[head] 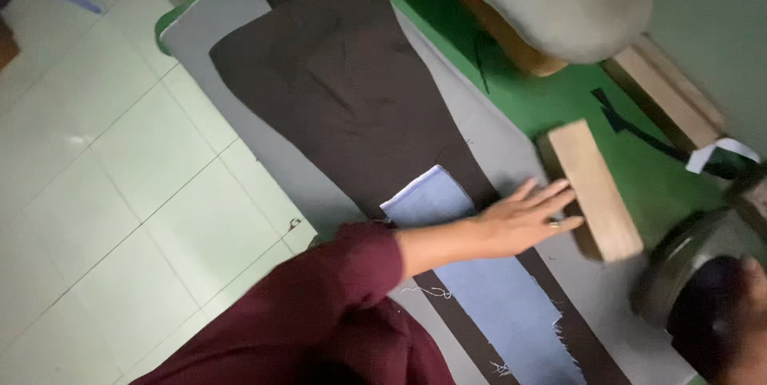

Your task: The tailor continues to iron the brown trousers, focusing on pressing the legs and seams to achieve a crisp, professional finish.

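A long dark brown fabric panel is lying along the grey-covered tabletop, running from its far left corner toward the near edge, with a light blue cloth strip lying on top of its near part. The left hand, reaching out of a maroon sleeve, is pressing flat with its grip apart, fingers spread across the blue strip's far end and touching a wooden block. At the tabletop's right edge, the right hand is resting on a dark round iron, and whether its grip is closed cannot be told.
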